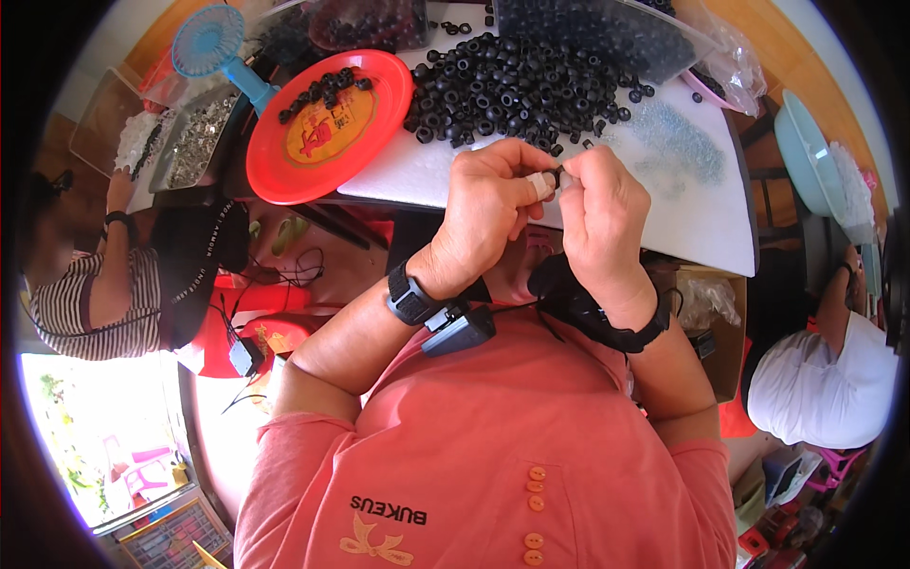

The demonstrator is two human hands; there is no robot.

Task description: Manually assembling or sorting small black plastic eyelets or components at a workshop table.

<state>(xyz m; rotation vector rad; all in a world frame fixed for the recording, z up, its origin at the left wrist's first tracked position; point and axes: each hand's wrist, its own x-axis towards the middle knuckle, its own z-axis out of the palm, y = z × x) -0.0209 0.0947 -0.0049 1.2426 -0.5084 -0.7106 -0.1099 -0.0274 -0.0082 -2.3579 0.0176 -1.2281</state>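
Over the near edge of the white table [398,180], my two hands meet with their fingertips together. My left hand [488,204] is closed, pinching a small black ring-shaped piece [557,175]; white tape or a cover wraps one of its fingertips. My right hand [607,218] is closed too, thumb and finger pressed against the same spot. Something whitish shows at its fingertips, too small to make out. Just beyond the hands lies a large heap of black ring-shaped pieces [512,85].
Left of the heap sits a red round tray [270,161] with several black pieces on it. Small clear bits [678,142] spread across the table's right. Clear bins [607,38] of black pieces stand behind. A blue sieve [209,43] is far left. People sit on both sides.
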